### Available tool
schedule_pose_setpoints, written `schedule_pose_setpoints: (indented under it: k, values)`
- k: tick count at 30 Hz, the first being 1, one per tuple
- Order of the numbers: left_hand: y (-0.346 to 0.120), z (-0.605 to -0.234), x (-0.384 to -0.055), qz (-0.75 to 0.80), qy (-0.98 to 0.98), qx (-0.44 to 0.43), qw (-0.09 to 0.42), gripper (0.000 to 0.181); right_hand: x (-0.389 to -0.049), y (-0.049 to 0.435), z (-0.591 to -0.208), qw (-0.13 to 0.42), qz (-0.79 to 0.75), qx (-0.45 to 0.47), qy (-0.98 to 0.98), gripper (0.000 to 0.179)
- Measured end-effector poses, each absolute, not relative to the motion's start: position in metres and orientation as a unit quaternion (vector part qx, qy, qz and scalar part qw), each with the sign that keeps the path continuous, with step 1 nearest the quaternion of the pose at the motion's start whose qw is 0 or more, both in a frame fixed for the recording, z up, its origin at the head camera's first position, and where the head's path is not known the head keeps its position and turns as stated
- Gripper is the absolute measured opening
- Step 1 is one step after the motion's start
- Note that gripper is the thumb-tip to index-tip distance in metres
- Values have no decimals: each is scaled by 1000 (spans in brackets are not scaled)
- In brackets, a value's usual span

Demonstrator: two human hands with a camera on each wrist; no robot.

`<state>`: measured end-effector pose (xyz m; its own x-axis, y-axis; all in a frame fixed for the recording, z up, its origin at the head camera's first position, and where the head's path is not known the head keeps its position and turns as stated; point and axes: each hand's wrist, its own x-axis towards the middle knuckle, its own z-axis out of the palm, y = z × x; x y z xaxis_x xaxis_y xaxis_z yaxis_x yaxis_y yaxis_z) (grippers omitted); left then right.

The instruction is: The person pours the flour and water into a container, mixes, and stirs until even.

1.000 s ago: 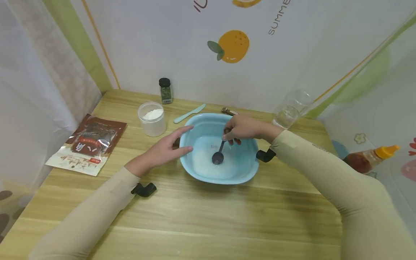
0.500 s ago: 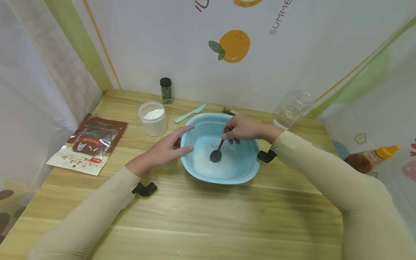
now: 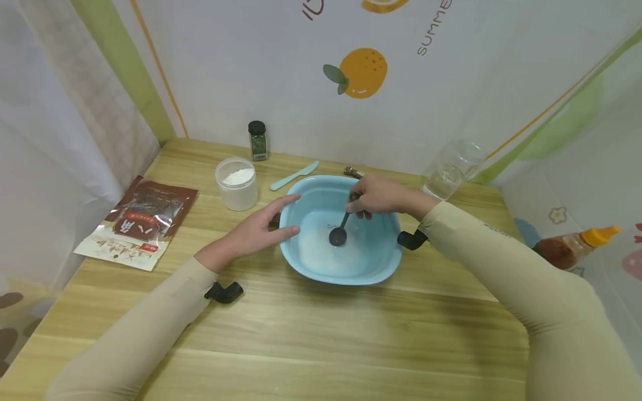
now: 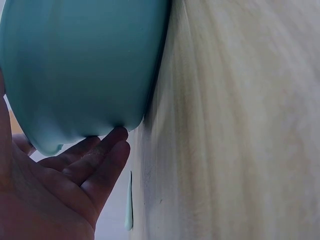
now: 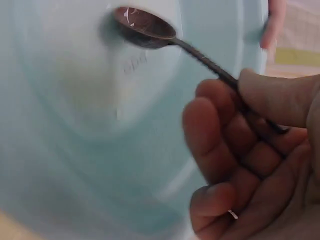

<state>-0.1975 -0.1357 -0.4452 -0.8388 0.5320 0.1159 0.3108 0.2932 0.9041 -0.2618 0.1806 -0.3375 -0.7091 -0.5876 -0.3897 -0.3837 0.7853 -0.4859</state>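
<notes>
A light blue basin [image 3: 361, 277] stands on the table with a milky white liquid [image 3: 321, 250] on its floor. At its left side my left hand [image 3: 258, 227] holds the rim, thumb and index finger over the edge; in the left wrist view the other fingers [image 4: 102, 162] lie against the outer wall. My right hand [image 3: 378, 196] pinches the handle of a dark brown spoon [image 3: 338, 236] between thumb and fingers, inside the basin. The round bowl of the spoon looks wet and shiny in the right wrist view; whether it touches the liquid I cannot tell.
Left of the basin are a clear tub [image 3: 238, 192] of white powder and a brown-and-white packet [image 3: 137, 223]. Behind stand a black-lidded jar [image 3: 258, 142], a pale green spreader [image 3: 295, 175], a partly hidden dark handle [image 3: 353, 172] and a glass container [image 3: 443, 181]. An orange-capped bottle [image 3: 569, 248] is at right.
The spoon's bowl shifts a little up and left in the basin, then back to the right. My left hand stays at the basin's rim.
</notes>
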Motion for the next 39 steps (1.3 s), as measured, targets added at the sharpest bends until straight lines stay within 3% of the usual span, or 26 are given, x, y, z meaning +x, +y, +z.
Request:
schedule_pose_setpoints:
  k: [6, 12, 18, 23, 29, 34, 39]
  values:
    - [-134, -445, -197, 535, 795, 264, 106, 77, -260, 174, -342, 322, -193, -300, 877, 26]
    - [-133, -448, -198, 535, 793, 269, 107, 77, -262, 176, -342, 256, -223, -252, 906, 24]
    - [-134, -447, -198, 535, 795, 267, 101, 77, -261, 169, -338, 304, -196, -291, 886, 25]
    - [-134, -449, -198, 537, 793, 267, 104, 77, -263, 167, -337, 255, -192, -271, 908, 25]
    - [-135, -447, -197, 536, 796, 262, 104, 77, -264, 170, -338, 297, -192, -287, 890, 23]
    - [-134, -448, -198, 539, 792, 266, 106, 77, -269, 173, -343, 275, -215, -264, 899, 24]
    - [-134, -449, -199, 536, 795, 264, 102, 76, -270, 178, -342, 290, -211, -263, 896, 25]
